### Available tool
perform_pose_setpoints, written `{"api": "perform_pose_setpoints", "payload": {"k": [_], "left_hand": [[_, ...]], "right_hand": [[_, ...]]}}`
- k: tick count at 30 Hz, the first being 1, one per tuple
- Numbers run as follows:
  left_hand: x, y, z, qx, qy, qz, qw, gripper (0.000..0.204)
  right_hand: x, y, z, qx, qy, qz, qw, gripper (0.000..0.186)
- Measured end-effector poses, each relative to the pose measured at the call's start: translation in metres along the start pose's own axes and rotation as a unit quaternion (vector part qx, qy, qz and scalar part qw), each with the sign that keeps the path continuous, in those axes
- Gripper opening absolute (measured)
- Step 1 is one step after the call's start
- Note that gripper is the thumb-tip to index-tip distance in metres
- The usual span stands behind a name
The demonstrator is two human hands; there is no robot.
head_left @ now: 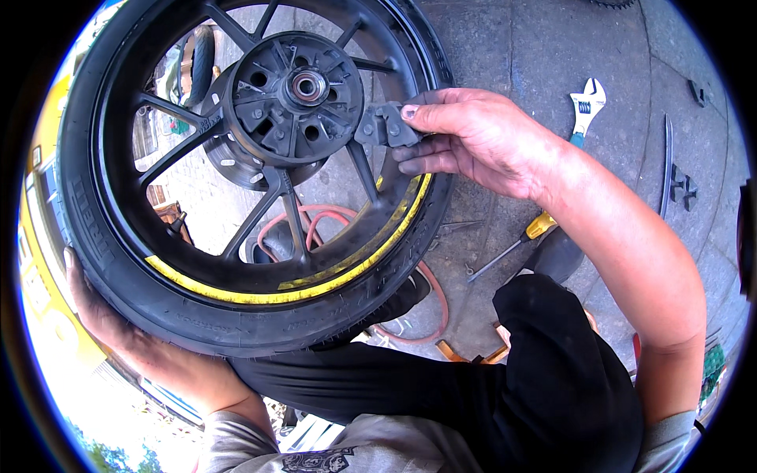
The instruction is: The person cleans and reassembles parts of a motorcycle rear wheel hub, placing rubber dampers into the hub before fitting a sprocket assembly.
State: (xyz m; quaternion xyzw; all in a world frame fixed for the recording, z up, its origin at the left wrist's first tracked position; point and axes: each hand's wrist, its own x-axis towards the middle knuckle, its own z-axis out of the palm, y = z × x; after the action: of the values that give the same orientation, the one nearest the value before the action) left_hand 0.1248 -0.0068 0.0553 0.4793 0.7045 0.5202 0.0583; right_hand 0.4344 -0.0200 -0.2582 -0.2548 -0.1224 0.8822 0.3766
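Observation:
A black motorcycle wheel [236, 299] with a tyre and a yellow rim stripe stands upright across my lap. My left hand [118, 331] grips the tyre from underneath at its lower left. My right hand [473, 138] reaches over the tyre's right side and pinches a small dark rubber block [386, 126] between thumb and fingers, right beside the hub [292, 98]. The hub shows several recessed pockets around a central bearing [307, 85].
On the concrete ground to the right lie an adjustable wrench [585, 106], a yellow-handled screwdriver [512, 244] and some dark metal parts [680, 185]. A red hose [430, 303] loops on the ground behind the wheel. My black-trousered legs [552, 378] fill the lower middle.

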Motion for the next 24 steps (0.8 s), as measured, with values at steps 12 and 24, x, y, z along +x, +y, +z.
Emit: {"api": "perform_pose_setpoints", "payload": {"k": [12, 24], "left_hand": [[-0.011, 0.002, 0.009, -0.027, 0.008, -0.017, 0.999, 0.049], [-0.01, 0.004, 0.003, -0.017, -0.005, 0.003, 1.0, 0.045]], "right_hand": [[0.012, -0.004, 0.028, -0.104, 0.011, -0.05, 0.993, 0.039], [0.023, 0.006, 0.075, -0.4, 0.102, -0.118, 0.903, 0.04]]}}
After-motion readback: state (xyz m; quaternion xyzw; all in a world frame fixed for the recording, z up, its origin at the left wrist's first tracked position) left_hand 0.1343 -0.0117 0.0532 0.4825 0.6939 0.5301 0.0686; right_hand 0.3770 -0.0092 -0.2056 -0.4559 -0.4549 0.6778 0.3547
